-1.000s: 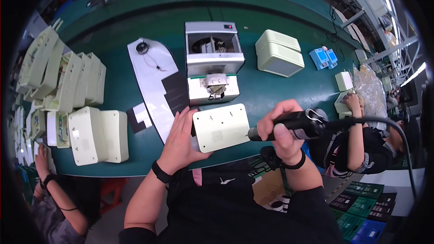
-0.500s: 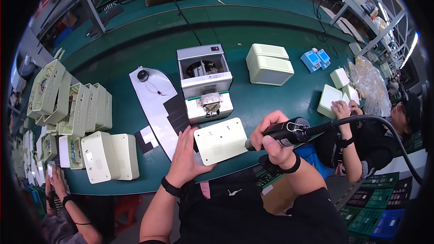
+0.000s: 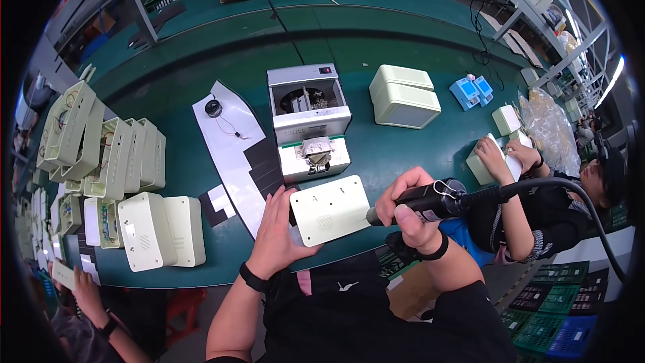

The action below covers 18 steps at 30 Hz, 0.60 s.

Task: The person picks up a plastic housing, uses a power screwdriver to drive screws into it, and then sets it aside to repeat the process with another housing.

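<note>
A cream plastic housing (image 3: 330,210) lies on the green bench in front of me, its flat side with corner screw holes and two keyhole slots facing up. My left hand (image 3: 274,223) grips its left end, fingers along the side and thumb at the near left corner. In my right hand (image 3: 411,210) is a black corded electric screwdriver (image 3: 430,200), held nearly level. The screwdriver's nose points left, close to the housing's right edge; whether its bit touches is not visible. Just beyond the housing stands a screw feeder (image 3: 310,114) with loose screws in its bin.
Open cream housings (image 3: 111,161) with wires are stacked at left, near closed ones (image 3: 149,232). A small speaker (image 3: 213,108) lies on a white sheet (image 3: 228,141). Two closed housings (image 3: 404,97) and blue devices (image 3: 471,91) stand at right. Co-workers' hands (image 3: 494,160) work at both sides.
My hands, the housing and the screwdriver have hardly moved; the view has shifted slightly. The co-worker at left has lifted a small light panel, and the right co-worker's hands have moved over their box.
</note>
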Tool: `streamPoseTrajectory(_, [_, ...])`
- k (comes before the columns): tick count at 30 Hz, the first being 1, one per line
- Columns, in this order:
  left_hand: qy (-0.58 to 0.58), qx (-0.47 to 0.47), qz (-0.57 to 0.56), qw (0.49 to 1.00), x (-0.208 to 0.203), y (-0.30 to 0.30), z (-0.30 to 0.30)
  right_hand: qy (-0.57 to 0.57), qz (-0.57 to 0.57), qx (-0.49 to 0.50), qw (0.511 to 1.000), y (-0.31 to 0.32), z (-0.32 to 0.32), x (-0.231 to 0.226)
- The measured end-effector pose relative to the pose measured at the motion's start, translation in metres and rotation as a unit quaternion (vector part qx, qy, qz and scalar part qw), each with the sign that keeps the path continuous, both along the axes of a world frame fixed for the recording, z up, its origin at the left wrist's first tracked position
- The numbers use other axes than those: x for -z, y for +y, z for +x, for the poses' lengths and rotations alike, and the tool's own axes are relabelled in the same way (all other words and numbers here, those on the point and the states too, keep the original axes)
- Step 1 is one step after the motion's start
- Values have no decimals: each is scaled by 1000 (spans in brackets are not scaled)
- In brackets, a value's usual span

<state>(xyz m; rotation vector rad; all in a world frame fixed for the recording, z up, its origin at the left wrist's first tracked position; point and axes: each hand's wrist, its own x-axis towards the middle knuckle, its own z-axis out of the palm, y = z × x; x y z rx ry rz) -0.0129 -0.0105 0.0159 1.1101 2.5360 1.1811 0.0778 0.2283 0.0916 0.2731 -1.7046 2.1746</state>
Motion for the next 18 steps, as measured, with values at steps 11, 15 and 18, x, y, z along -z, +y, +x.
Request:
streamPoseTrajectory(11, [-2, -3, -1, 1000, 1, 0, 2, -48, 14, 40, 998, -6, 3, -8])
streamPoseTrajectory(15, [3, -3, -2, 1000, 1, 0, 1, -55, 16, 46, 997, -7, 2, -10])
streamPoseTrajectory(18, [4, 0, 3, 1000, 2, 0, 0, -60, 23, 48, 997, -7, 0, -12])
